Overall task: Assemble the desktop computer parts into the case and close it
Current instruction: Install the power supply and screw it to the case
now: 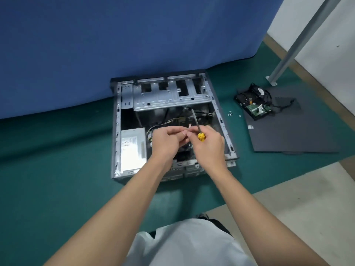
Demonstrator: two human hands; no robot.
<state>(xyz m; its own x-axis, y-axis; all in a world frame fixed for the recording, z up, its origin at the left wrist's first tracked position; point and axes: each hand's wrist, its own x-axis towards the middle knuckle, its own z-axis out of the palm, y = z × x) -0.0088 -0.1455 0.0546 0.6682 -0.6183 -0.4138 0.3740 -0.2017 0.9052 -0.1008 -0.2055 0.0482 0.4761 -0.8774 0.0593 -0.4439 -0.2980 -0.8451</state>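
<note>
Clamped in the right hand (208, 144) is a screwdriver (197, 127), its yellow handle pinched between thumb and fingers and its dark shaft slanting up toward the centre of the frame, tip lost among cables deep in the case (123, 104). Beside it, touching fingertip to fingertip, the left hand (165, 140) pinches something small and pale; it may be a screw or a connector, but I cannot tell which. That open metal case lies on its side on the green floor at the middle of the frame, with a silver power supply (132, 148) seated in its lower left corner and a bare drive cage (171, 96) across its top. Right of it, a dark side panel (292, 135) lies flat on the floor, with a drive and cable bundle (253, 101) resting on its upper corner and a few loose screws (230, 113) between panel and case. I judge the small piece light and easy to drop, best held at its edges; the panel looks stiff, thin sheet, better lifted by two opposite edges. Both hands cover the motherboard area, so what is already fitted beneath them is hidden, and the case's near edge is partly blocked by the forearms.
</note>
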